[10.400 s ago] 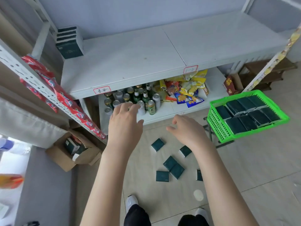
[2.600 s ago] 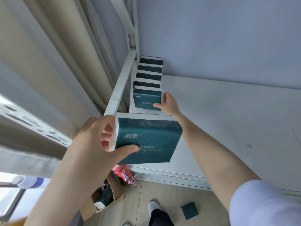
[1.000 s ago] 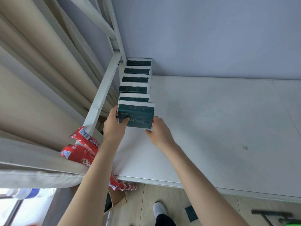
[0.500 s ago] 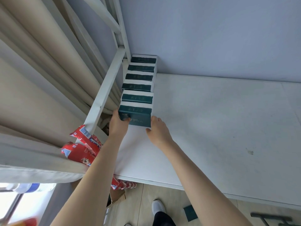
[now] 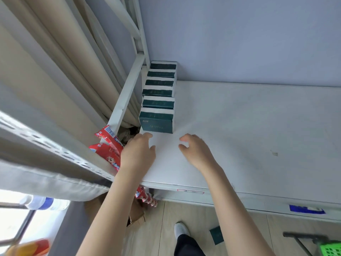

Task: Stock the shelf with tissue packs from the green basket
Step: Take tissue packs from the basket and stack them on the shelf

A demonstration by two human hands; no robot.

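Palms down, we held both hands over the near part of the flat white shelf board, and neither hand held anything. Our left hand had its fingers loosely bent and close together. Its fingertips were just short of the lower left corner of the nearest dark green tissue pack with white side edges, apart from it. Our right hand, beside the left with a gap between them, had its fingers loosely curled, thumb and forefinger apart. Whether either hand touched the board we could not tell.

Just beyond the fingertips that pack stood on edge at the front of a row of six such packs. The row ran away from us to the pale blue wall, along the white metal frame bar on the left. Left of our left wrist hung a strip of red snack packets. Below our forearms, on the light floor, lay one more dark green pack near our white shoe. Far down to the right of our right arm showed a corner of the bright green plastic basket.
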